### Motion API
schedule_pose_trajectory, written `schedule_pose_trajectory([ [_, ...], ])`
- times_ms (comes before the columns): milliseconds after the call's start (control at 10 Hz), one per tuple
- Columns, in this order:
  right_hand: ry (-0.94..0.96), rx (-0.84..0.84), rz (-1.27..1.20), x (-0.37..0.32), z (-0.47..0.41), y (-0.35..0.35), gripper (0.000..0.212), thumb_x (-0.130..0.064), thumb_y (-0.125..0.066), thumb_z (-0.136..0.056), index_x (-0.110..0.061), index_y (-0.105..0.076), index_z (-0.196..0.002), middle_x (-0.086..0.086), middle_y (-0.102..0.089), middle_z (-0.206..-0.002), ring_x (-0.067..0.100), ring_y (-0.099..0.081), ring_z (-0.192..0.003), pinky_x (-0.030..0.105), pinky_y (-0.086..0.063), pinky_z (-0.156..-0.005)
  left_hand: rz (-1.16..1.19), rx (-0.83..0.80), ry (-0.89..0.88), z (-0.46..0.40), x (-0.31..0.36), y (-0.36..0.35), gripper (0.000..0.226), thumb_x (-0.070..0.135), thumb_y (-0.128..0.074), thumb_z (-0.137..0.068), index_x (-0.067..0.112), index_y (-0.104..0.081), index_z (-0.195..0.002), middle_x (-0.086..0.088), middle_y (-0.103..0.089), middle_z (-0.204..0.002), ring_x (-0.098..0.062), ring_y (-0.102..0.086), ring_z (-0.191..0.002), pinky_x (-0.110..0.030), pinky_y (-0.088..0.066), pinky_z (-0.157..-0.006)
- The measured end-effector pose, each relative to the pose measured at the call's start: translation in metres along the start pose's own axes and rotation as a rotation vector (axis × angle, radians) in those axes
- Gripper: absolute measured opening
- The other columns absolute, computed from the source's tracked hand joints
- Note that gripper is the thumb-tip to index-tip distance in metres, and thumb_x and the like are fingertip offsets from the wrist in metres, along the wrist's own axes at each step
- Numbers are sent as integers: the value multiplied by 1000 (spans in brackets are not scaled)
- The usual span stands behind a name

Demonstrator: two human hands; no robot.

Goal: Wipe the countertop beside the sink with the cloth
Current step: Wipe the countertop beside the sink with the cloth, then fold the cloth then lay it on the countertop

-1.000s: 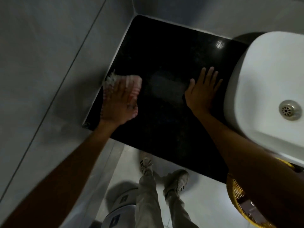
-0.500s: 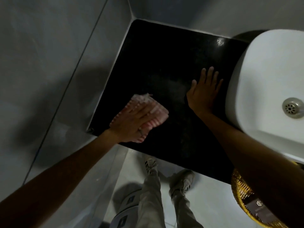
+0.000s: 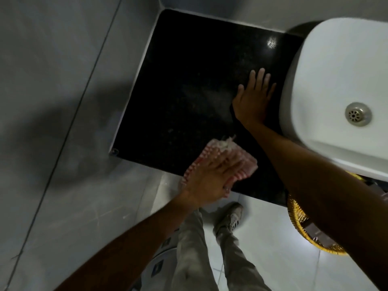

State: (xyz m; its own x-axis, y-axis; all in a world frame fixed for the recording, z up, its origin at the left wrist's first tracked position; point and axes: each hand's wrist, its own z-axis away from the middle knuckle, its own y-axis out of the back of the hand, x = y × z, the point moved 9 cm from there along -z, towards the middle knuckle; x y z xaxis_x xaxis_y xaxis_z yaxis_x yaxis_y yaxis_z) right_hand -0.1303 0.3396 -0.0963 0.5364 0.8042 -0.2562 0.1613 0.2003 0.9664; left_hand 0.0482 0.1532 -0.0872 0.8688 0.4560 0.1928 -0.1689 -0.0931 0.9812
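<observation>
Head view: your left hand point(image 3: 212, 181) flat, pressing red-and-white striped cloth point(image 3: 218, 158) at near edge of black stone bench point(image 3: 189, 80); your right hand point(image 3: 253, 99) spread flat, empty, beside white ceramic sink point(image 3: 327, 66).

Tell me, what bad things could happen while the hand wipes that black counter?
The cloth under the left hand sits right at the front edge of the countertop, partly hanging over it. One more pull might drag it off onto the floor. The right hand lies flat on the counter beside the white sink, so that patch may get missed. If the shiny surface is wet, that leaning hand might slip.
</observation>
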Motion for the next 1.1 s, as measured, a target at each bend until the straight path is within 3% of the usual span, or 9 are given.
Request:
schedule_pose_trajectory([
  [100, 8, -106, -38, 5, 6, 5, 62, -37, -37, -106, -9, -27, -161, 16, -17, -172, 35, -13, -160, 55, -6, -129, 79, -141, -151, 39, 11, 3, 65, 45, -33, -107, 26, -11, -165, 0, -12, -174, -22, -10, -164, -51, -6, -132],
  [200, 26, -208, -152, 3, 26, 13, 56, -34, -39, -109, -7, -34, -158, 16, -19, -171, 33, -11, -160, 53, -7, -130, 211, -381, -147, 66, 10, 10, 52, 45, -31, -108, 42, -28, -160, -2, -21, -174, -10, -14, -162, -50, -3, -133],
  [300, 23, -402, -715, -10, 88, 33, 41, -40, -47, -107, -15, -62, -137, 12, -52, -155, 22, -38, -151, 52, -28, -126, 974, -523, 133, 75, -6, 38, 34, 46, -41, -109, 39, -67, -131, -15, -73, -125, -8, -73, -106, -46, -56, -99],
  [400, -61, -816, -1103, -29, 145, 44, 53, -62, -42, -102, -24, -72, -124, 2, -74, -127, 13, -67, -122, 44, -55, -106, 1318, -475, 446, 62, -37, 55, 41, 43, -43, -108, 17, -68, -129, -8, -75, -123, -25, -67, -126, -32, -59, -95],
  [500, -263, -1174, -1334, -32, 189, 57, 61, -72, -32, -102, -33, -77, -114, -8, -81, -102, 9, -77, -95, 29, -65, -75, 2281, -92, 1171, 36, -89, 77, 61, 53, -38, -108, 1, -68, -119, -11, -74, -122, -31, -67, -121, -41, -55, -105],
  [600, -301, -997, -1240, -26, 163, 60, 32, -56, -58, -98, -34, -78, -110, 0, -81, -106, 27, -78, -99, 46, -67, -79, 2209, -46, 1253, 8, -128, 73, 80, 73, -38, -99, 4, -74, -118, -18, -77, -118, -36, -74, -109, -52, -54, -97],
  [700, -427, -652, -1149, -17, 94, 60, 15, -21, -67, -93, -28, -80, -91, -1, -80, -81, 22, -75, -72, 35, -65, -60, 2243, -182, 1198, -44, -182, 90, 100, 86, -35, -90, 0, -61, -136, -27, -61, -144, -45, -56, -134, -61, -41, -114],
  [900, -594, -493, -1192, -37, 8, 27, 13, -18, -59, -103, -19, -71, -104, 1, -75, -91, 16, -74, -71, 28, -59, -56, 1913, 2, 1127, -121, -275, 96, 81, 70, -37, -101, 5, -53, -147, -19, -62, -143, -36, -64, -117, -49, -53, -96],
  [1100, -497, -382, -751, -34, -2, 40, 25, -21, -60, -96, -4, -65, -113, 9, -66, -99, 26, -65, -92, 34, -52, -73, 1455, 301, 1135, -114, -300, 113, 54, 43, -43, -110, 13, -48, -154, -9, -48, -160, -27, -45, -147, -39, -38, -117],
])
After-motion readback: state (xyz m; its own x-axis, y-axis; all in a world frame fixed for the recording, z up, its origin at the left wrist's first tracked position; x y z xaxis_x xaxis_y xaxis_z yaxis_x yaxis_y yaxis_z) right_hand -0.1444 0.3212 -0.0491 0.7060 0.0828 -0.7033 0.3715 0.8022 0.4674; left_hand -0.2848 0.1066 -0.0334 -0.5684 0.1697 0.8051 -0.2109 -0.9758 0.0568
